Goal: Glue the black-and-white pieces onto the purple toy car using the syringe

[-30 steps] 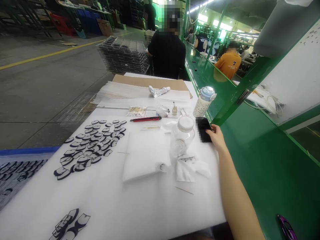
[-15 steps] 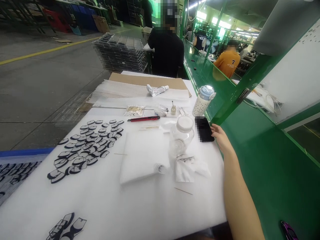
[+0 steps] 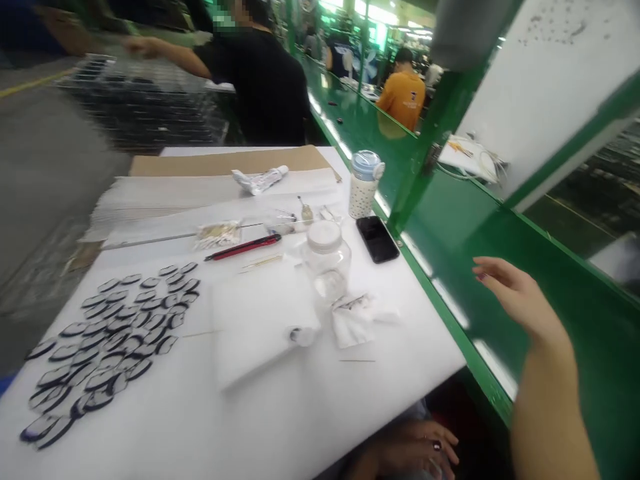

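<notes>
My right hand [image 3: 520, 297] hangs over the green conveyor surface [image 3: 470, 267], fingers loosely stretched and nothing visible in them. Down by my lap, below the table's front edge, rests my left hand [image 3: 415, 445]; a ring with a dark stone shows on it and its fingers lie loosely extended. A black phone [image 3: 377, 239] lies at the table's right edge, to the left of my right hand and apart from it. Beside the phone stand a dotted bottle with a blue lid [image 3: 364, 185] and a clear jar with a white lid [image 3: 327, 260].
Many dark-edged curved pieces [image 3: 115, 340] cover the table's left side. A white foam block [image 3: 260, 320] with a small cap-like cylinder [image 3: 301, 335], a crumpled tissue [image 3: 355, 320], a red-black cutter [image 3: 243, 247], cotton swabs [image 3: 219, 235] and a tube [image 3: 261, 180] lie around. A co-worker [image 3: 265, 80] sits beyond.
My right hand has left the phone and moved right over the green surface. The view has turned right, bringing my left hand into sight. The co-worker in black now stretches an arm leftward.
</notes>
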Tool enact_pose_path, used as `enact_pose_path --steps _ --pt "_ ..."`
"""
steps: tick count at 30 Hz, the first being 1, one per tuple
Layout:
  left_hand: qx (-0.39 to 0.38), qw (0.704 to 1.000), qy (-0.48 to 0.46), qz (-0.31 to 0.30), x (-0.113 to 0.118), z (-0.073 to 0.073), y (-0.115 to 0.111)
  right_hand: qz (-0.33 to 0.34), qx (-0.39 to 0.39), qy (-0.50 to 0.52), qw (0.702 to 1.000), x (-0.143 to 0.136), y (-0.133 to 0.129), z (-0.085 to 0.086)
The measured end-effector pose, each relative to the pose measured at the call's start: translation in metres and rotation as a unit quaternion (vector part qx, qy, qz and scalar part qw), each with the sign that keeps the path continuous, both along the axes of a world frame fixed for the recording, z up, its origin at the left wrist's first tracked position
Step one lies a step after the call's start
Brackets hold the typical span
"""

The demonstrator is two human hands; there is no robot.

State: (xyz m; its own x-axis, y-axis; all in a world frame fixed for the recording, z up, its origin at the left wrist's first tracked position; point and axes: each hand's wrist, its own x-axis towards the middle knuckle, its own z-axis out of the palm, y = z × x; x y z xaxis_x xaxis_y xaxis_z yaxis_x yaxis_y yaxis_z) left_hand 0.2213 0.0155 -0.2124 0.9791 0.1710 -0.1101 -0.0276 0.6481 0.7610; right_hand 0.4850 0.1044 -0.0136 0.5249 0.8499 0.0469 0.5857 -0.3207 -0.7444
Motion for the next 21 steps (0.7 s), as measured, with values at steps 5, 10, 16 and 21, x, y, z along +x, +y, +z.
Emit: enact_pose_path --steps 5,10,16,21 --pt "-0.073 0.997 0.024 -0.024 0.002 -0.02 -0.016 -0.227 -0.184 -0.159 0.943 0.046 -0.159 -0.047" --pt "-0.081 0.995 0.03 -0.052 0.002 -0.028 -0.02 -0.308 -0.179 -0.161 0.92 0.029 -0.219 -0.082" --pt "-0.028 0.998 0.039 -0.043 0.001 -0.028 -0.029 -0.28 -0.071 -0.18 0.94 -0.019 -0.176 -0.067" --pt "0.057 0.997 0.045 -0.002 -0.003 -0.007 -0.034 0.2 0.131 -0.15 0.959 -0.138 -0.083 -0.043"
